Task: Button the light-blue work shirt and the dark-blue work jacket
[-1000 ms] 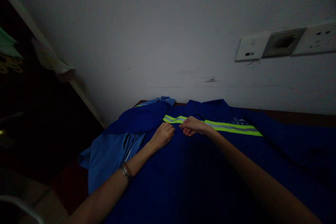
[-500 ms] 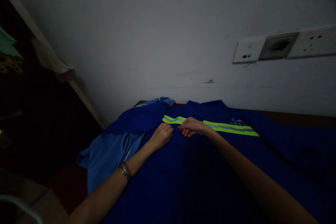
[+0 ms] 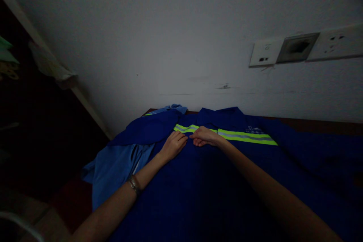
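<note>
A dark blue work jacket (image 3: pixel 170 196) lies spread out, its collar toward the wall and a yellow-green and grey reflective strip (image 3: pixel 246 137) across its chest. My left hand (image 3: pixel 175 145) is closed on the jacket's cloth just below the strip, fingers bent and pinched. Close beside it on the right, my right hand (image 3: pixel 203 136) pinches the cloth too, thumb and forefinger together over part of the strip. The two hands' fingertips almost meet. Whatever small part lies between them is too dark and small to make out.
A lighter blue garment (image 3: pixel 110 172) lies under the jacket's left side and hangs over the edge. Behind stands a pale wall (image 3: pixel 141 38) with a row of sockets (image 3: pixel 263 53) at right. The brown table edge (image 3: pixel 306 124) shows along the wall. A dark doorway is at left.
My right hand has come slightly closer to my left, narrowing the gap between their fingertips. The whole view has shifted a little; the jacket lies as before.
</note>
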